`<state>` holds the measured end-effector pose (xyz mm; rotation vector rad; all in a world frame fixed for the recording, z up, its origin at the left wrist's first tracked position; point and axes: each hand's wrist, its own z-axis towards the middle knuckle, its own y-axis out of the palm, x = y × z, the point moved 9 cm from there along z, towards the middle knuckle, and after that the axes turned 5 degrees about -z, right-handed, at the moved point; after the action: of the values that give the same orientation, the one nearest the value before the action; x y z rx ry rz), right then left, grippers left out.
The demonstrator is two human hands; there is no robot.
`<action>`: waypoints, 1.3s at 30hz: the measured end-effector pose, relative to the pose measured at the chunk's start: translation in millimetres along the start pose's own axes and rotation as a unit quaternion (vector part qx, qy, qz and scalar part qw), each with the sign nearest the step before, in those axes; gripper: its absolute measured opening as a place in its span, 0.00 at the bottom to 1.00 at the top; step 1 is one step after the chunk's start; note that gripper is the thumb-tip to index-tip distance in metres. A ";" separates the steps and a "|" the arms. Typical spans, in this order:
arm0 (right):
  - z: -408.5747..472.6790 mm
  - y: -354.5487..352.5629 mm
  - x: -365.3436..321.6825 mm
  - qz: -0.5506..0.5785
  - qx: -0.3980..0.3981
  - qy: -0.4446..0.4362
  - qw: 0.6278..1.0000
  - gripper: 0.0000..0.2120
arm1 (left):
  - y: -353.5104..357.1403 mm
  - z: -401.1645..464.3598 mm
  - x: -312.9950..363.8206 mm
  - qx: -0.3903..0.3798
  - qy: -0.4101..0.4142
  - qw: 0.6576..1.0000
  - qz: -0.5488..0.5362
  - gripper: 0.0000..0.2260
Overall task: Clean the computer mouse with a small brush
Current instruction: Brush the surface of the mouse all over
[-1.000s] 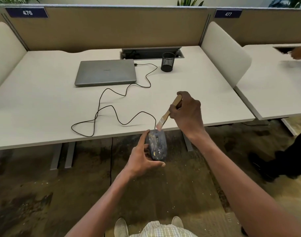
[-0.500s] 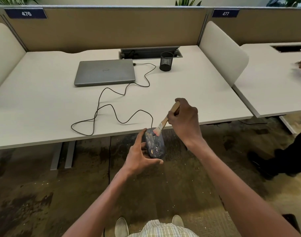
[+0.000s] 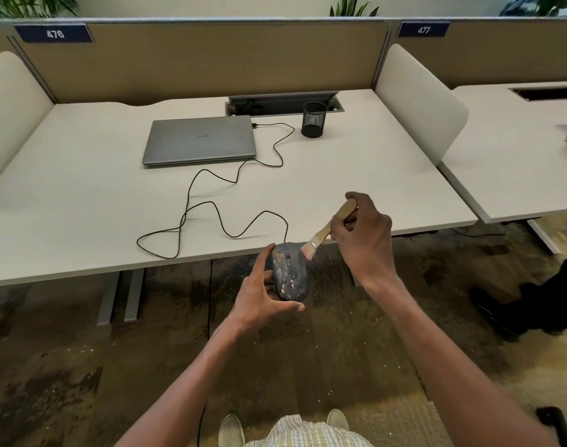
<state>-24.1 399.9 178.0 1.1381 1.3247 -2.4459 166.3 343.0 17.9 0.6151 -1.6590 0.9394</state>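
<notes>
A person's left hand (image 3: 263, 295) grips a speckled computer mouse (image 3: 290, 272) just off the desk's (image 3: 82, 201) near edge, while the right hand (image 3: 364, 235) clasps a small brush (image 3: 327, 232), bristles touching the mouse's far right side.

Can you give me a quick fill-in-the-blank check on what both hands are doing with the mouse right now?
1. The left hand holds the ____, speckled with debris.
2. The right hand grips the wooden handle of a small ____.
3. The bristles sit at the mouse's front ____ side.
4. The mouse cable runs to the closed ____ on the desk.

Missing words: mouse; brush; right; laptop
</notes>
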 end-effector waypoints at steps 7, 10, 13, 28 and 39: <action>-7.3 10.3 5.7 0.035 -0.039 -0.018 0.998 0.19 | 1.5 3.3 -2.0 -0.005 0.001 1.000 0.003 0.61; 1.3 3.4 1.6 0.019 -0.017 -0.052 0.998 0.16 | 1.7 2.0 -3.2 -0.010 0.001 1.000 0.000 0.60; 5.5 8.8 -9.7 0.042 -0.038 -0.098 0.994 0.13 | 2.8 4.1 -2.8 -0.018 0.003 1.000 -0.006 0.60; 2.8 15.3 -9.7 0.073 -0.108 -0.147 0.980 0.12 | 5.4 13.4 3.1 -0.023 -0.012 1.000 -0.006 0.61; -5.3 -0.5 -6.5 0.058 -0.105 -0.108 0.987 0.10 | 8.6 17.3 7.1 -0.018 -0.005 1.000 0.008 0.61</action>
<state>-16.8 402.9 181.0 0.8478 1.3677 -2.2130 148.0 333.9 20.5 0.5825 -1.6880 0.9180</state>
